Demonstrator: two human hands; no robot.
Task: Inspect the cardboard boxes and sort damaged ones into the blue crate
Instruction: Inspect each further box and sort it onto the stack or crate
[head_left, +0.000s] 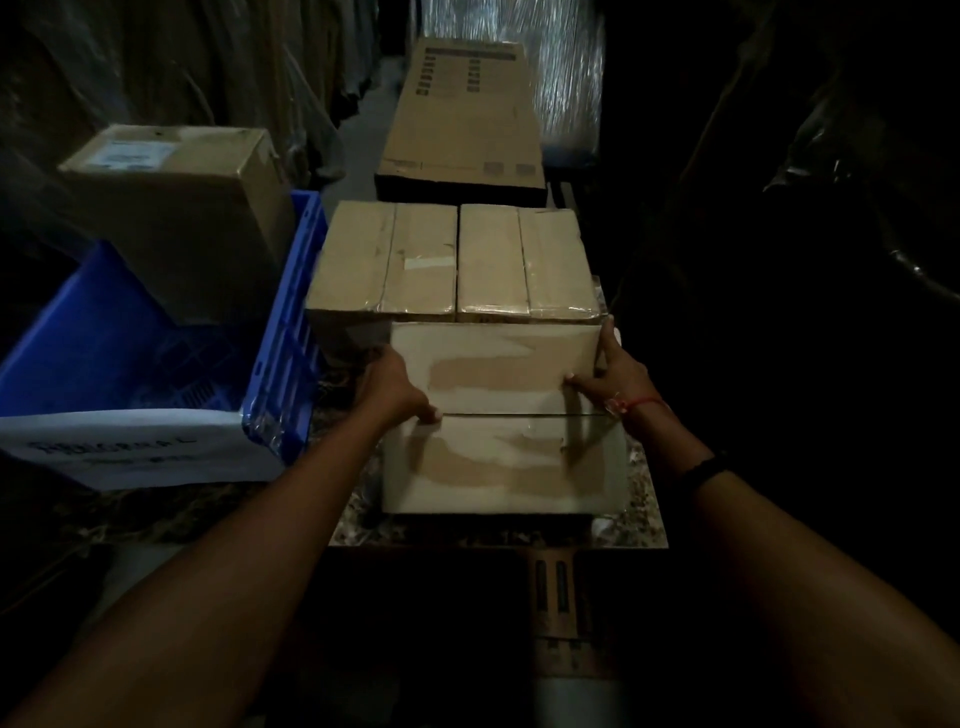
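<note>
Cardboard with torn patches, the nearest box (501, 415) on the counter (644, 499) is clamped at its sides by the left hand (392, 387) and right hand (615, 371) and is best tilted evenly, so every face is checked before the blue crate (283, 332) alongside is considered.

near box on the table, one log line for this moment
stage: inspecting | near box: on table | left hand, right hand: gripping sides | blue crate: one box inside
</note>
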